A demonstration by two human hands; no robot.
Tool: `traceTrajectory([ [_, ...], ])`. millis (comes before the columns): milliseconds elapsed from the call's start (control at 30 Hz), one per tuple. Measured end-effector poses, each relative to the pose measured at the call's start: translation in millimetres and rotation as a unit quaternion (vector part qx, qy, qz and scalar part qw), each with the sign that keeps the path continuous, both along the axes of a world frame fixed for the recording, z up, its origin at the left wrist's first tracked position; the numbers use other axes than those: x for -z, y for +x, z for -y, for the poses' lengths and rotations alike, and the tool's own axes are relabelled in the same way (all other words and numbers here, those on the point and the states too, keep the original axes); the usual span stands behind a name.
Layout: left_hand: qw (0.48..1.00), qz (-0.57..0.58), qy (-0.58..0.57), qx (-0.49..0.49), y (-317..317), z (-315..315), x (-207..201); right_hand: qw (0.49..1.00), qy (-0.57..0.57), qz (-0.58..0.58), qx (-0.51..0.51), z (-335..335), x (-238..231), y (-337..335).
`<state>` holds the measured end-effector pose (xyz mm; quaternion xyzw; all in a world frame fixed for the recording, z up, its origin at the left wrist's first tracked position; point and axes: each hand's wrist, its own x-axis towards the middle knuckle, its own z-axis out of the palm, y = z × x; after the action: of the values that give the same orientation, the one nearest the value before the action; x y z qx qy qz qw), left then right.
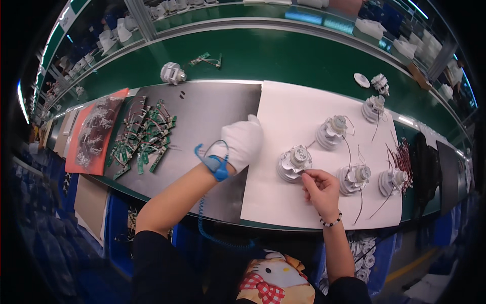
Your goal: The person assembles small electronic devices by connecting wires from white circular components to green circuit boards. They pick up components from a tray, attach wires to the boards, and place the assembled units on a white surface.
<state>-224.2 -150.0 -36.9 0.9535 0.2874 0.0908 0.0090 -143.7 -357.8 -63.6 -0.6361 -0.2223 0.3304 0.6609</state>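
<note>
My left hand (242, 142) wears a white glove and a blue wrist strap (216, 167) with a coiled cord. It is above the seam between the metal sheet and the white sheet, fingers curled; whatever they may hold is hidden. My bare right hand (322, 190) pinches at the front right edge of a white round motor-like unit (294, 163); the pinched piece is too small to make out. Similar units stand near it: one behind (331, 131), one just right (354, 179), one at the far right (393, 181) and one farther back (373, 108). Thin wires trail from several.
Green circuit boards with wires (144, 134) are heaped on the metal sheet (202, 109). Left of them, a clear bag of parts (98, 129) rests on an orange sheet (76, 159). Red wires (403, 162) bundle at the right. Another white unit (173, 74) stands on the green table behind.
</note>
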Motion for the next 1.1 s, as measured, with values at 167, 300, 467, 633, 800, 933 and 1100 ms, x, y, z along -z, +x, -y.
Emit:
traceTrajectory([
  [167, 0.991, 0.089, 0.031, 0.098, -37, 32, -31, 0.999, 0.028, -0.009, 0.013, 23, -9, -5],
  [300, 0.990, -0.020, -0.026, 0.136, -67, 46, -2, 1.000, -0.002, 0.012, 0.001, 32, -3, -9],
  [467, 0.968, 0.173, -0.047, 0.177, -56, 35, 3, 0.988, -0.037, 0.149, 0.021, 31, -6, -1],
  [633, 0.948, 0.176, -0.058, 0.257, -37, 40, -34, 0.996, -0.059, 0.064, -0.029, 38, -3, -9],
  [800, 0.993, 0.103, 0.055, 0.032, -90, -37, -38, 0.988, -0.071, -0.122, -0.061, 53, -10, -17],
  [933, 0.970, -0.079, -0.023, -0.230, -162, -59, -59, 0.982, -0.073, -0.145, -0.099, 58, -3, -16],
  [1100, 0.951, -0.043, -0.063, -0.298, -190, -45, -27, 0.983, -0.077, -0.128, -0.111, 53, -3, -16],
])
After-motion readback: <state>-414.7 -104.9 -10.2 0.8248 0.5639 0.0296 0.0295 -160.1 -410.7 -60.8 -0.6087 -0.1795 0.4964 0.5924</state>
